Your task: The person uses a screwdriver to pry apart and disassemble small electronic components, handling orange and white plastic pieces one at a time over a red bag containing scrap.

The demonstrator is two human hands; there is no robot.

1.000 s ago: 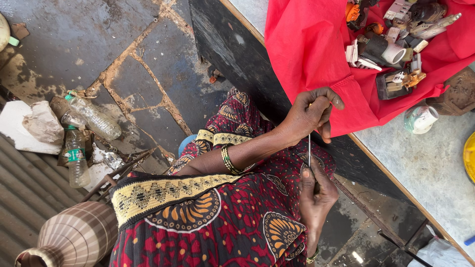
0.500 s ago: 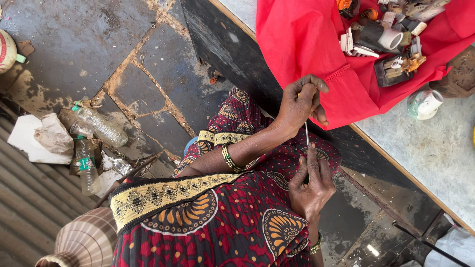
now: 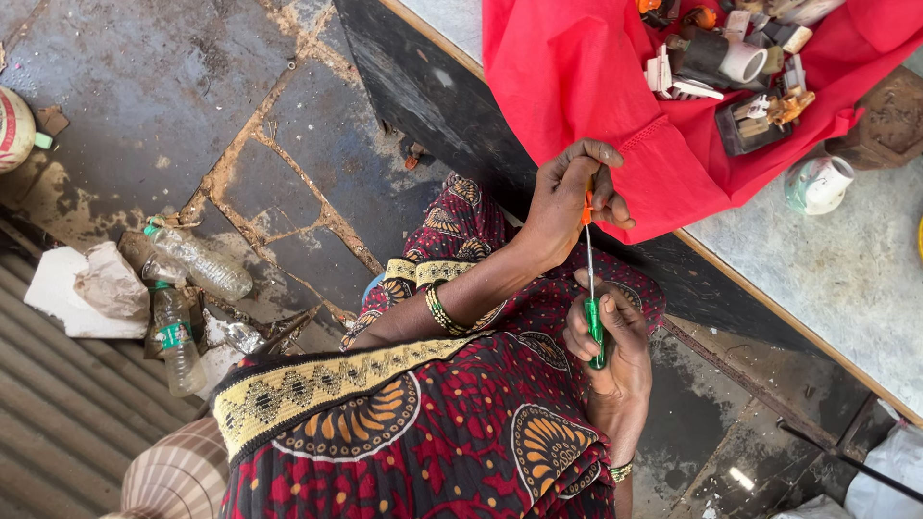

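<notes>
My left hand [image 3: 565, 195], with bangles on its wrist, pinches a small orange piece [image 3: 585, 206] at the top of a thin metal shaft. That shaft belongs to a screwdriver [image 3: 595, 332] with a green handle, which my right hand [image 3: 615, 370] grips just below. Both hands are held over my lap, which is covered in red patterned cloth [image 3: 423, 442]. They are close to the hanging edge of a red cloth [image 3: 577, 86] on a grey tabletop [image 3: 827, 279].
Small metal and plastic parts [image 3: 740, 67] lie heaped on the red cloth, with a white cup [image 3: 817, 185] beside them. On the stone floor at left lie empty plastic bottles [image 3: 197, 261], crumpled paper [image 3: 96, 288] and a corrugated sheet [image 3: 67, 423].
My right hand's fingers have curled around the green handle, which now shows. My left hand stays pinched at the top of the shaft. The view has drifted slightly.
</notes>
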